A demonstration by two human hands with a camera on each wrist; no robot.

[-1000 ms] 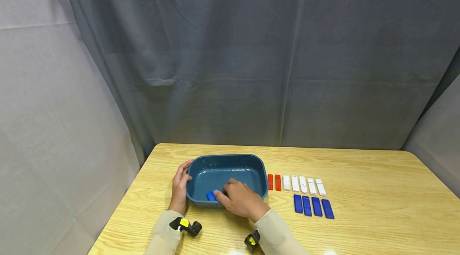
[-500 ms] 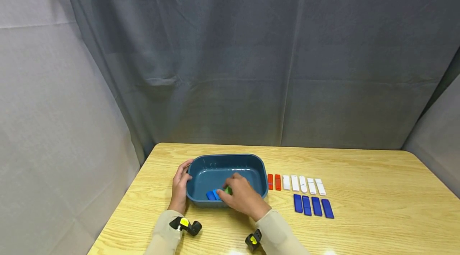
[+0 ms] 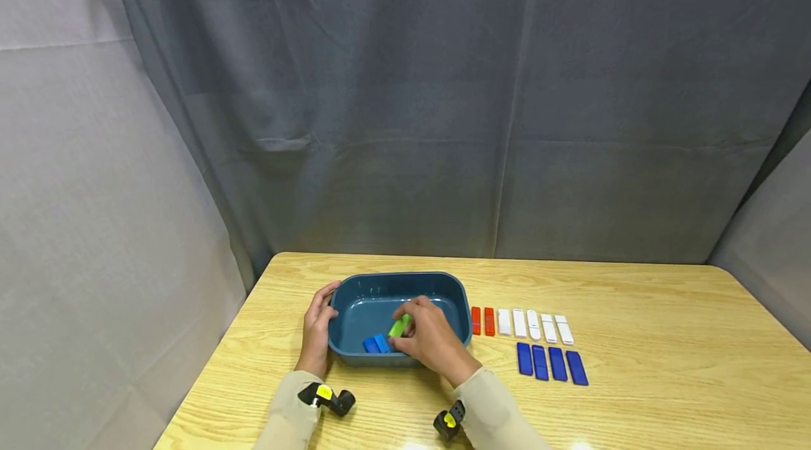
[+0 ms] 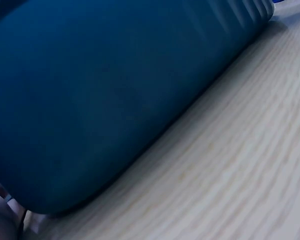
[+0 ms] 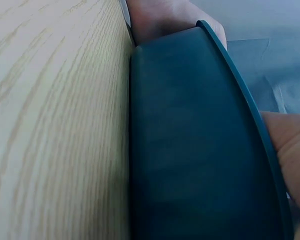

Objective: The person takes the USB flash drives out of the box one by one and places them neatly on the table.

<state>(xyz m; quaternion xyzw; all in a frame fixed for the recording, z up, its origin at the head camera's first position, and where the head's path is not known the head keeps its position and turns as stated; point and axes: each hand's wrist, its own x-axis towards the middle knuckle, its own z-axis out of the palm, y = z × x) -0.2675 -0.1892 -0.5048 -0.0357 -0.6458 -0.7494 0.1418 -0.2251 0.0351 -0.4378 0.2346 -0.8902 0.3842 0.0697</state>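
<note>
In the head view a dark teal plastic basin (image 3: pixel 399 360) stands on the table. My left hand (image 3: pixel 315 334) holds its left wall, fingers along the outside and thumb over the rim. Over the basin's near right part, my right hand (image 3: pixel 431 341) pinches a lime-green USB stick (image 3: pixel 398 327) between thumb and fingers; part of the stick is hidden by the fingers. Two bright blue USB sticks (image 3: pixel 372 345) lie side by side inside, by the near wall. The left wrist view is mostly the basin's outer wall (image 4: pixel 115 100). In the right wrist view my right thumb (image 5: pixel 292 155) shows beyond the rim.
Right of the basin, on the wooden table (image 3: pixel 665 337), a row holds two red USB sticks (image 3: pixel 490 322) and several white ones (image 3: pixel 534 325). Several dark blue sticks (image 3: pixel 541 363) form a row nearer me. A grey curtain (image 3: pixel 405 119) hangs behind.
My right hand has let go of a bright blue stick beside the other one and taken up the green stick, shifting slightly right and away from me. The left hand has stayed put.
</note>
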